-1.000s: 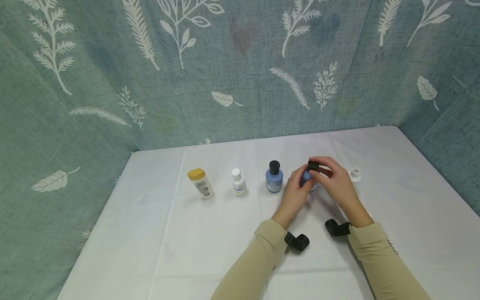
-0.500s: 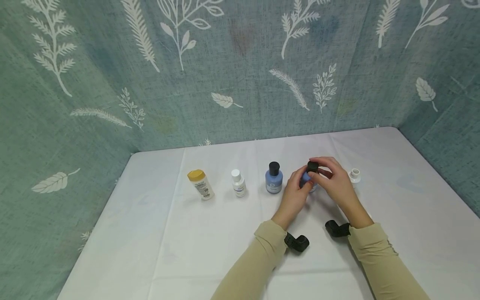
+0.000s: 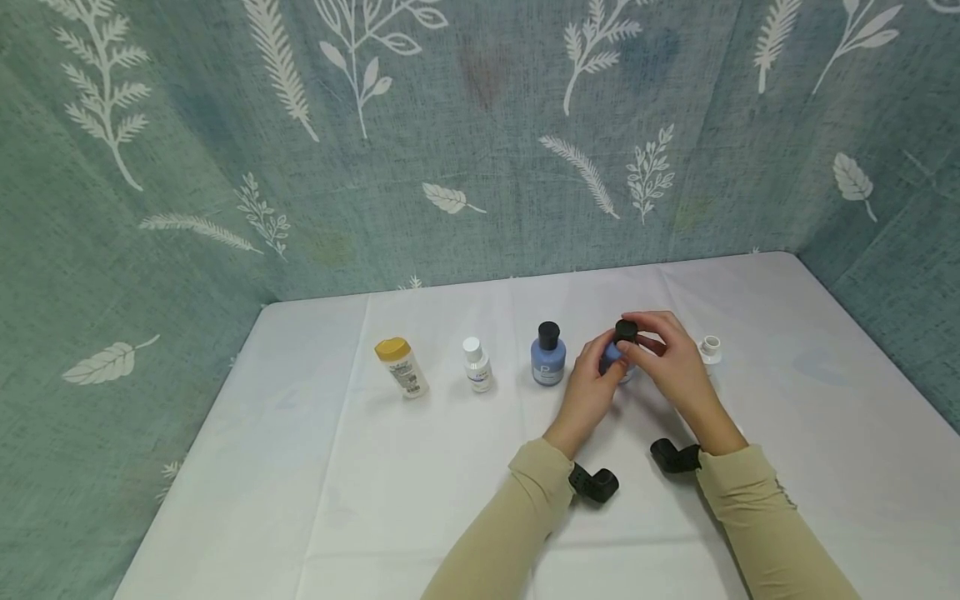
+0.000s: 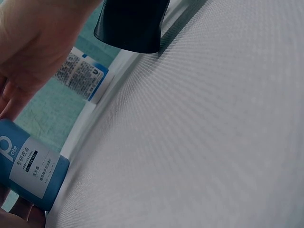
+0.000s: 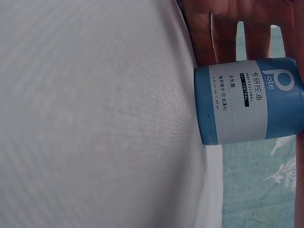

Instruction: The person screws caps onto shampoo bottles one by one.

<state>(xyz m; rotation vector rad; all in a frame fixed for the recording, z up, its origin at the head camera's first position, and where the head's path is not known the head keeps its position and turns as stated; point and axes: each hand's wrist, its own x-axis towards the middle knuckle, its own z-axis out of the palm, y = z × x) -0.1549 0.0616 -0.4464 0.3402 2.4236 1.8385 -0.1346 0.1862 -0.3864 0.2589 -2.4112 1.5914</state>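
A blue shampoo bottle (image 3: 612,353) with a black cap (image 3: 626,330) stands upright on the white table between my two hands. My left hand (image 3: 588,387) holds the bottle's body from the left. With thumb and fingers, my right hand (image 3: 671,358) pinches the black cap from the right. In the right wrist view the bottle's printed label (image 5: 237,102) shows, with left-hand fingers behind it; its cap is outside that view. The left wrist view shows the same bottle (image 4: 33,166) at the left edge, its base against the tablecloth.
Left of my hands stand a second blue bottle (image 3: 548,362), a small white bottle (image 3: 478,371) and a yellow-capped bottle (image 3: 402,367). Right of them, an uncapped white bottle (image 3: 709,348) is partly hidden by my right hand. A leaf-patterned curtain (image 3: 450,167) backs the table.
My right hand's fingers have shifted very slightly on the black cap. My left hand and all the bottles stay in place.
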